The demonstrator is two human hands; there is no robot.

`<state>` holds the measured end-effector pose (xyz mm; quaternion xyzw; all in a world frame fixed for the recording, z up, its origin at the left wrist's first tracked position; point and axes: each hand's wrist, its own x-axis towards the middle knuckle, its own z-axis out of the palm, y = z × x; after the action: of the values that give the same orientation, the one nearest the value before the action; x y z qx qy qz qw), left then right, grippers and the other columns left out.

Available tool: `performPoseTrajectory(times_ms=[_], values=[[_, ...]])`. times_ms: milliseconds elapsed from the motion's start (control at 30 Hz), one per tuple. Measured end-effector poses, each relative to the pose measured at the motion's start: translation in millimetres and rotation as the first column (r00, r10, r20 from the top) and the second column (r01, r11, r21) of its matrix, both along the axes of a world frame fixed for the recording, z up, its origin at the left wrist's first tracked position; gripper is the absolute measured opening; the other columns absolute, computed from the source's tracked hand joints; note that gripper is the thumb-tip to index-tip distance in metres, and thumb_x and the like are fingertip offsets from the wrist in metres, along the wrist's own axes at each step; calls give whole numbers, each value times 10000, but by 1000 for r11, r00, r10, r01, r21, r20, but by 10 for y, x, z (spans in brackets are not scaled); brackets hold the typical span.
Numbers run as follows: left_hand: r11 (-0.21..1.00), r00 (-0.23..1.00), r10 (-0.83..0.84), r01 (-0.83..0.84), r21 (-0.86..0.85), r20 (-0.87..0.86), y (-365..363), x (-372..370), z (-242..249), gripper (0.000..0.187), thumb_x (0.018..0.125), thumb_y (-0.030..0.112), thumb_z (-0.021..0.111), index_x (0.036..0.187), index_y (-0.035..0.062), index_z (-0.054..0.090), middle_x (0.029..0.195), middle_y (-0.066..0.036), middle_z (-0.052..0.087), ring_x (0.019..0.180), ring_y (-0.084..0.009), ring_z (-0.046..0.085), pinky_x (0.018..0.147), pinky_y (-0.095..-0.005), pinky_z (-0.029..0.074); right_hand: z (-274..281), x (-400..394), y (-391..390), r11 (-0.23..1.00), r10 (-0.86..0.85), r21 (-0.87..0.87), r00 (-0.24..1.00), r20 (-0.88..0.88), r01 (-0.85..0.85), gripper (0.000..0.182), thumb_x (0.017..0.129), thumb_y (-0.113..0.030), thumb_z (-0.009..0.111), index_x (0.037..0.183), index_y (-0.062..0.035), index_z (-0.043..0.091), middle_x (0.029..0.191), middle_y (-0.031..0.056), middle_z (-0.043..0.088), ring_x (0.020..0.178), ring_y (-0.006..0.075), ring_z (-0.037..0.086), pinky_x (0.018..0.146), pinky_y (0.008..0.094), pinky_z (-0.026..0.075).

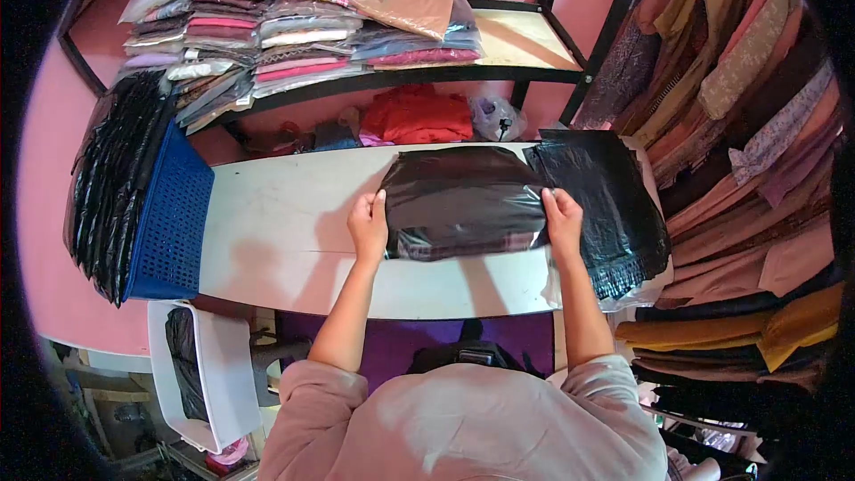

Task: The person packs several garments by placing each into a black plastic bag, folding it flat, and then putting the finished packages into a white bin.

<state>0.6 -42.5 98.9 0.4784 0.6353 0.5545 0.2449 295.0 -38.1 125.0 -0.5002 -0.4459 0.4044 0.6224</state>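
A shiny black plastic mailing bag (pixel 465 205) is held level above the white table, its long sides running left to right. My left hand (pixel 366 223) pinches its left edge, thumb on top. On the opposite edge, my right hand (pixel 562 217) grips it the same way. Whether anything is inside the bag cannot be told. Close to my right hand lies a stack of flat black plastic bags (pixel 601 214) on the table's right end.
A blue basket (pixel 169 223) packed with black packages stands at the table's left end. Behind, a shelf (pixel 525 36) carries piles of plastic-wrapped folded clothes (pixel 307 22). Garments (pixel 748 169) hang along the right. A white bin (pixel 227 374) sits below left.
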Motion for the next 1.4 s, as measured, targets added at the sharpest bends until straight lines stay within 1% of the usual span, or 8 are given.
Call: performPoseTrajectory(times_ms=[233,467,600,667,867,967,1200,1400], values=[[933,858,-297,166,-319,-420,-835,-206,-1603,300,749,261,620,644,-10,545,588,-186,516,577,-311,542,545,-394,404,-1849,334,-859,902,205,-428,818,537,54,369,802,-243,613,538,-67,425,545,-61,350,528,52,307,453,264,257],[844,910,-383,273,-463,-161,-1007,-327,-1296,315,758,299,597,642,9,556,593,-156,539,558,-299,535,544,-394,400,-1475,367,-1058,906,80,-422,990,112,-25,387,772,-234,645,535,-33,414,481,-22,350,478,82,331,445,304,285],[600,781,-567,175,-780,-261,-1072,-295,-1012,268,726,278,618,825,30,588,886,-162,592,850,-303,558,726,-398,441,-1746,510,-1185,802,386,-595,716,582,50,293,707,-273,703,689,-27,545,566,24,501,537,114,458,516,266,373],[750,789,-447,72,-658,-422,-1012,-122,-815,366,719,272,626,966,21,527,1006,-168,543,950,-317,507,794,-403,415,-1874,449,-1098,961,-77,-134,702,708,240,352,680,-278,716,825,-6,547,675,78,538,594,168,493,540,292,393],[923,604,-384,262,-281,-698,-487,400,-1013,720,806,390,502,1336,12,196,1374,-196,216,1262,-356,212,1022,-441,197,-1108,-277,-436,982,-182,186,393,902,27,635,788,-245,581,1279,33,289,1288,242,328,1207,365,312,989,397,267],[879,603,-471,259,-400,-643,-506,358,-1169,714,837,428,430,1351,16,153,1407,-193,132,1296,-342,142,1039,-468,119,-1556,-251,-395,963,267,-248,278,923,-103,705,853,-409,416,1330,46,164,1378,239,175,1290,354,161,1031,466,160],[939,683,-277,44,-341,-676,107,713,-1036,689,847,390,427,1350,9,149,1405,-175,157,1297,-332,141,1025,-524,58,-1197,-592,383,1000,-13,20,330,944,-17,666,855,-357,441,1331,28,178,1390,206,176,1295,343,151,1030,480,148],[901,584,-409,139,-410,-702,521,728,-1160,617,861,374,394,1364,88,180,1424,-111,143,1308,-309,120,1030,-518,63,-1512,-615,776,987,161,-155,219,962,-44,673,862,-459,359,1365,-62,154,1418,138,146,1308,285,142,1040,464,134]])
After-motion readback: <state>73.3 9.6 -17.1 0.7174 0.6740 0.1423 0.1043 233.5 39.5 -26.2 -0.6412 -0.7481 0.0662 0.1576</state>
